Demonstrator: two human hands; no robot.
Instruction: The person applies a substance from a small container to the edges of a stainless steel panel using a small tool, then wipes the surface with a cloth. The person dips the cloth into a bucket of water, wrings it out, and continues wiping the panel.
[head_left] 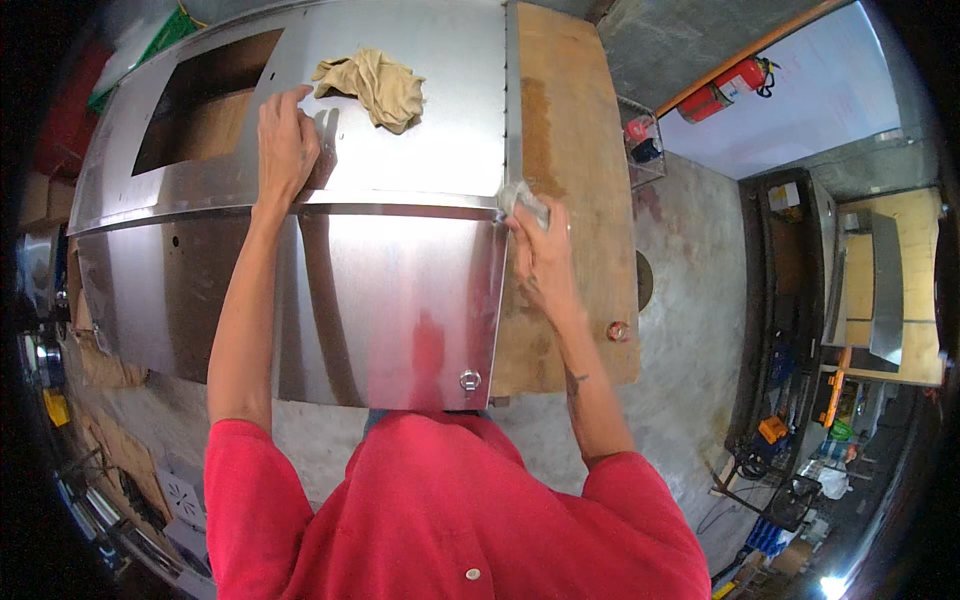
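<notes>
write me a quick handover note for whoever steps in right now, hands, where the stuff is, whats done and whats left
Left hand: flat on the top face of the bent steel panel, holding nothing, steadying it.
Right hand: fingers closed on a small grey pad, pressed to the panel's right edge at the bend.
Tan rag: lying loose on the top face, beside the left hand.
Panel lies on a wooden bench, its front face hanging over the near edge.
Done: cannot tell how much of the edge has been rubbed.
Left: likely the rest of the right edge, then a wipe with the rag.
</notes>
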